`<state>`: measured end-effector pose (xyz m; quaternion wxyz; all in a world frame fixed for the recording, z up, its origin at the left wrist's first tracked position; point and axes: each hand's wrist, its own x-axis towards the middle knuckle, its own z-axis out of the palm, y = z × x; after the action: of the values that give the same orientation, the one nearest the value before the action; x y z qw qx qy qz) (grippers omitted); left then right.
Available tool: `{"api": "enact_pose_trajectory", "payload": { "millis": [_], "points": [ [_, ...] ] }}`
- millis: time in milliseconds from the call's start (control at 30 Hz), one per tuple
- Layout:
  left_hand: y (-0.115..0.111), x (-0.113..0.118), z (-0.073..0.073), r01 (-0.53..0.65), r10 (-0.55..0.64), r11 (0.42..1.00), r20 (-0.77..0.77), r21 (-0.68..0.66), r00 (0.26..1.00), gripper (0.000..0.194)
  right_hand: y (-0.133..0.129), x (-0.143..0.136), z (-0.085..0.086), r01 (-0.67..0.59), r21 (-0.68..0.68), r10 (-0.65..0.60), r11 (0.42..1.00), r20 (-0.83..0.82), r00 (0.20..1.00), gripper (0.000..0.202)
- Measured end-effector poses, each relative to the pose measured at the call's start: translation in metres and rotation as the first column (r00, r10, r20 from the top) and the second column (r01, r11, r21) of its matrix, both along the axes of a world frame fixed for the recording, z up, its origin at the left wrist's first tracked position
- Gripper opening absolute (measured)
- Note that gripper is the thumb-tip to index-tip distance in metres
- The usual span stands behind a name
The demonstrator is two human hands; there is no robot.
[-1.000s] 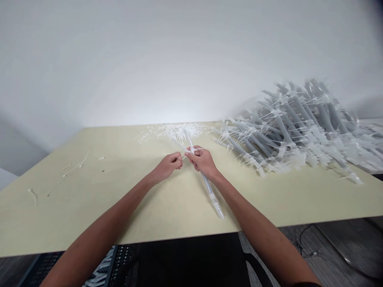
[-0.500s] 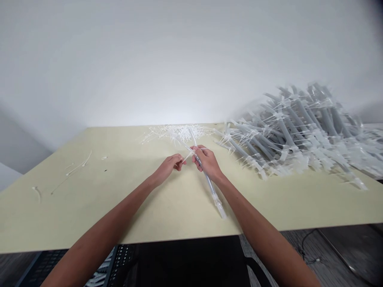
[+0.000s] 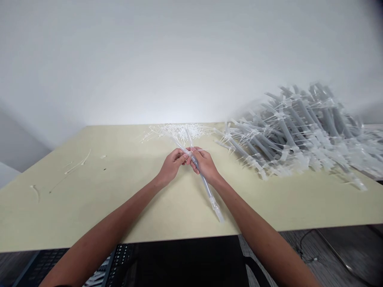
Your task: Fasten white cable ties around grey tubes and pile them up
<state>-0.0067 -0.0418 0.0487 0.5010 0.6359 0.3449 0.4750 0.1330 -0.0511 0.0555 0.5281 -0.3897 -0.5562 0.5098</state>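
My right hand [image 3: 206,164] is closed around a clear plastic tube [image 3: 206,186] just below its Y-shaped joint. The tube slants down toward the table's front edge and ends in a wider, frosted piece. Beyond my hands, two thinner clear branches spread apart from the joint. My left hand [image 3: 172,164] is closed at the left of that joint, its thumb and fingers pinching there; a cable tie between them is mostly hidden. A thin white tail sticks out past my right fingers. Behind the branches lies a pile of white cable ties [image 3: 196,130].
A big heap of tied clear tube assemblies [image 3: 287,131] covers the right side of the pale yellow table [image 3: 149,215]. Several loose cable ties [image 3: 78,164] and offcuts lie at the left. A white wall [image 3: 167,59] stands behind. Below the edge are a dark crate [image 3: 119,255] and a cable.
My left hand has moved right and up from beside the joint, where it gripped a cable tie's tail, to meet my right hand at the joint. The tube has shifted slightly left.
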Motion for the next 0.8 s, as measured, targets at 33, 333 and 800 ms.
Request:
{"api": "enact_pose_trajectory", "payload": {
  "millis": [33,333,800],
  "points": [
    [0.000,0.001,-0.001,-0.010,0.010,1.000,0.009,0.017,1.000,0.022,0.000,0.000,0.001,-0.010,-0.010,0.010,1.000,-0.033,0.999,0.037],
    [-0.001,-0.003,-0.007,0.102,-0.106,0.994,-0.170,-0.034,0.980,0.036,0.003,0.007,0.002,-0.048,-0.096,0.035,0.994,-0.139,0.990,0.035],
    [-0.020,0.002,0.007,-0.057,0.089,0.993,-0.333,0.104,0.939,0.036,0.005,0.004,-0.006,0.163,0.069,-0.168,0.984,0.068,0.983,0.037]
  ]
}}
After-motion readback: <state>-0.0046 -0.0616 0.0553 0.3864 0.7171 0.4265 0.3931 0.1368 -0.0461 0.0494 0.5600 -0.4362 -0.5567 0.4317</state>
